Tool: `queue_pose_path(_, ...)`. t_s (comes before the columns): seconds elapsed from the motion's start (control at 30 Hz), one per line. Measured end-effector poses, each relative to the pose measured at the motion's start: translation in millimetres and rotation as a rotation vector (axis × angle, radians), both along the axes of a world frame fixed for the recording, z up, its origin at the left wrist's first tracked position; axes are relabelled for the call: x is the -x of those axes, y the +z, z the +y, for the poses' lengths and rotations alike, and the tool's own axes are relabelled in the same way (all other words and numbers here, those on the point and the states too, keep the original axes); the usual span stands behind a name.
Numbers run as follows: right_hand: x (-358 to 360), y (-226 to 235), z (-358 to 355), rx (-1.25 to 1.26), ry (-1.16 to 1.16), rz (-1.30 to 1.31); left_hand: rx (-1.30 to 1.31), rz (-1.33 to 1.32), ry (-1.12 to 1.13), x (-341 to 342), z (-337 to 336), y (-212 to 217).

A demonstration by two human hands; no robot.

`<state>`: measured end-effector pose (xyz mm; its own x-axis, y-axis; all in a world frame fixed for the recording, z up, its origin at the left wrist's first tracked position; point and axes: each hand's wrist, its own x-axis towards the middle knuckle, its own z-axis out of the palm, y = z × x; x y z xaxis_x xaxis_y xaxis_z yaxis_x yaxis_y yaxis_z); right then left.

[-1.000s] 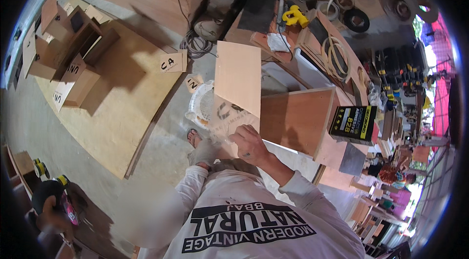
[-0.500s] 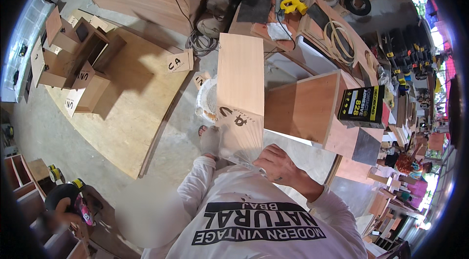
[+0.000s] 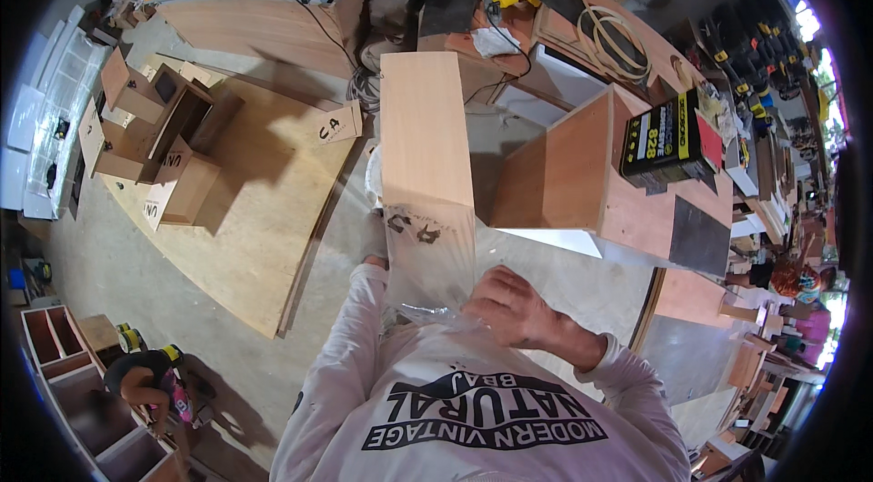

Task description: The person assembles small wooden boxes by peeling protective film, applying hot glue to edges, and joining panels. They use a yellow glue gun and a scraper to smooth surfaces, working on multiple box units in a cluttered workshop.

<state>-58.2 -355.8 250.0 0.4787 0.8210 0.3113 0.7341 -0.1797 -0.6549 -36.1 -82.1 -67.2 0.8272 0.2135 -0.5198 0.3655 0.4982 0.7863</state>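
Head view: the wooden panel (image 3: 426, 164) stands on edge against the person's chest, its lower end covered by clear plastic film (image 3: 435, 277). Risk, as judged: the film is slack and slippery, so the panel could slide or tip toward the open wooden box (image 3: 582, 177) just beside it. Right hand (image 3: 514, 309) lies curled, fingers partly closed, on the film at the panel's lower corner. Left hand (image 3: 375, 262) is mostly hidden behind the panel's edge; its opening cannot be told.
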Motion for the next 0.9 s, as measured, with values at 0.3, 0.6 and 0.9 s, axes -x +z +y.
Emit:
queue_pose_path(0.3,38.4,-15.0,-14.7,-0.078,-0.205,-0.032,-1.064,-0.308,-0.249,-39.5,55.6,61.8)
queue_pose_path(0.6,73.8,-34.2,-48.4,-0.086,-0.296,0.068,-1.684,-0.228,-1.080,-101.1,35.2,78.3)
queue_pose_path(0.9,111.3,-13.5,-93.8,-0.088,-0.289,0.126,-1.825,-0.218,-1.046,-95.4,27.4,87.5)
